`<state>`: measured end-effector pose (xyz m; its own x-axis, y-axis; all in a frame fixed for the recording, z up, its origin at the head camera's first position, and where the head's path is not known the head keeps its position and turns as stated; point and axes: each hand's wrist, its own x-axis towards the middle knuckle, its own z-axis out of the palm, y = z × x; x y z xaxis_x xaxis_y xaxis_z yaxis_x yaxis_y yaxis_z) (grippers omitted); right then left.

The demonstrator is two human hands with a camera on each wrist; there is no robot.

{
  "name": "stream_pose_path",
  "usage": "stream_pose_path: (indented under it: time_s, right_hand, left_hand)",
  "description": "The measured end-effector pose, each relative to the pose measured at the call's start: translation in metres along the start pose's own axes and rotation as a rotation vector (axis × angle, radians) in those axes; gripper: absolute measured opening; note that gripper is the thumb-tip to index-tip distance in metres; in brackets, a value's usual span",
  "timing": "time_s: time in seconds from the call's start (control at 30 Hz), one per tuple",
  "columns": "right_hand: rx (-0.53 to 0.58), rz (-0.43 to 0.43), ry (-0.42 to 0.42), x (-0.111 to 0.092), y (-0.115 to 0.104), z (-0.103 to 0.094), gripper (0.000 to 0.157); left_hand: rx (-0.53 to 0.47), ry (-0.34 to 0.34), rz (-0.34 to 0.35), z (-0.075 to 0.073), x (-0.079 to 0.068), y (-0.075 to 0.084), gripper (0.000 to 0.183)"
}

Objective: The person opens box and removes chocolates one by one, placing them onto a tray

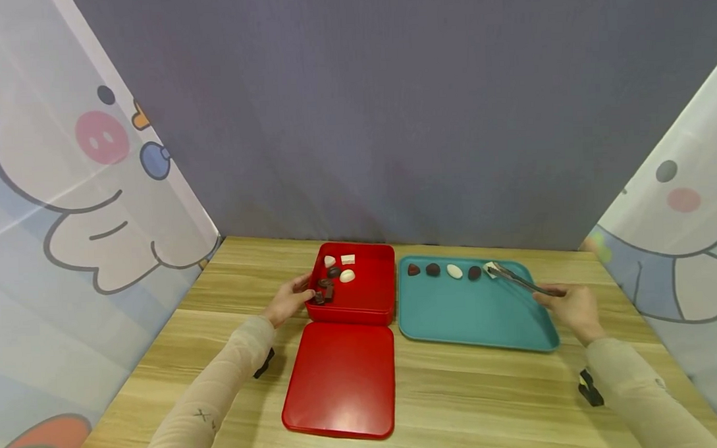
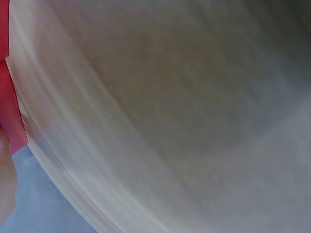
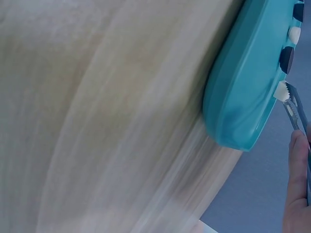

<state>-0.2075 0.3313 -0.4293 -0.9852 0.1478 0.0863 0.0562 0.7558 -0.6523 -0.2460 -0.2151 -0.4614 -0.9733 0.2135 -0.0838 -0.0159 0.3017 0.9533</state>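
Note:
At the left wall of an open red box (image 1: 369,270), my left hand (image 1: 288,300) holds the rim, thumb at the edge. Only part of this hand (image 2: 6,179) and a red corner (image 2: 12,111) show in the left wrist view. My right hand (image 1: 571,309) grips metal tongs (image 1: 520,281) over a teal tray (image 1: 468,312). Their serrated tips are around a white chocolate (image 3: 282,91) at the tray's far right. To its left, a row of dark chocolates (image 1: 433,269) and a white oval chocolate (image 1: 454,271) lies along the tray's back.
Several white and dark chocolates (image 1: 328,292) lie in the box's left part. A flat red lid (image 1: 343,383) lies in front of the box. The wooden table (image 1: 459,398) meets a grey panel (image 1: 355,118) at the back, with printed curtains (image 1: 68,227) at both sides.

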Motion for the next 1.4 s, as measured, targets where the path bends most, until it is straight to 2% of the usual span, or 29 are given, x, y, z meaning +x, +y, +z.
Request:
stream_pose_path:
  time_s: [0.67, 1.0, 1.4]
  right_hand:
    - [-0.059, -0.072, 0.017, -0.0024, 0.0007, 0.0029, 0.036]
    - [-0.061, -0.028, -0.022, -0.0041, 0.001, 0.0036, 0.042]
    - [-0.07, -0.033, 0.01, -0.0016, 0.0014, 0.0055, 0.042]
  left_hand:
    - [0.003, 0.002, -0.006, -0.0002, -0.0017, 0.0026, 0.056]
    - [0.008, 0.007, -0.013, 0.0, -0.0011, 0.0011, 0.056]
    - [-0.001, 0.007, -0.013, -0.0003, 0.0, 0.0009, 0.056]
